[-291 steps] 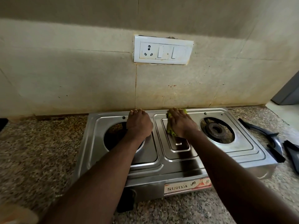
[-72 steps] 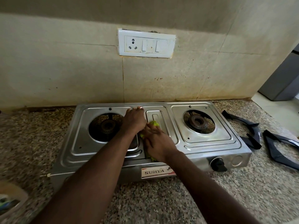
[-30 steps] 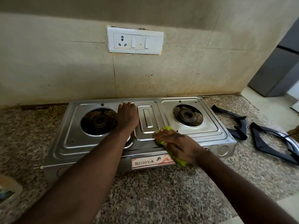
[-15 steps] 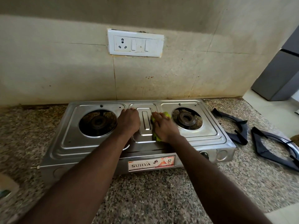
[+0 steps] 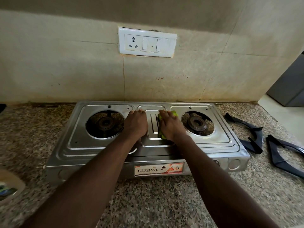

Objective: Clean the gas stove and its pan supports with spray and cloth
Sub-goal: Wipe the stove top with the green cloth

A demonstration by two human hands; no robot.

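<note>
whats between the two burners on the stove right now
Head view: the raised centre panel, with the left hand flat at its left edge and the right hand pressing a green cloth on its right side.

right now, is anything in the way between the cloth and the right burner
Nothing visible. The right hand presses the green cloth on the centre panel of the gas stove; only bare steel separates it from the right burner. Both pan supports lie aside on the counter.

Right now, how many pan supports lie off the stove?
2. One pan support lies on the counter just right of the stove; the other pan support lies farther right, cut by the picture's edge. Others may be out of view.
</note>
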